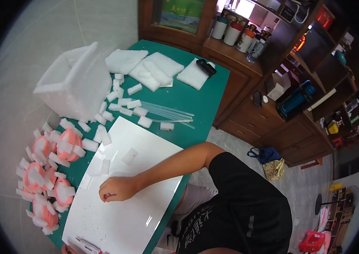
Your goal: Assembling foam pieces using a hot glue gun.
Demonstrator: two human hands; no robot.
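My right hand (118, 189) rests on a glossy white board (145, 211), its fingers curled into a fist; whatever they may hold is hidden. Just beyond the knuckles lie two small white foam pieces (105, 166), flat on the board. Only a bit of my left hand (67, 249) shows at the lower edge, next to a slim tool with a metallic part and a red part (87, 245); its fingers are mostly cut off. Several pink rings with white foam blocks stuck on them (64, 192) stand along the board's left side.
On the green table (188, 148) lie clear thin tubes (167, 112), loose white foam blocks (135, 89) and foam sheets (126, 61). A black object (206, 67) sits on one sheet. A white foam box (75, 86) stands by the wall. Wooden cabinets (247, 106) line the far side.
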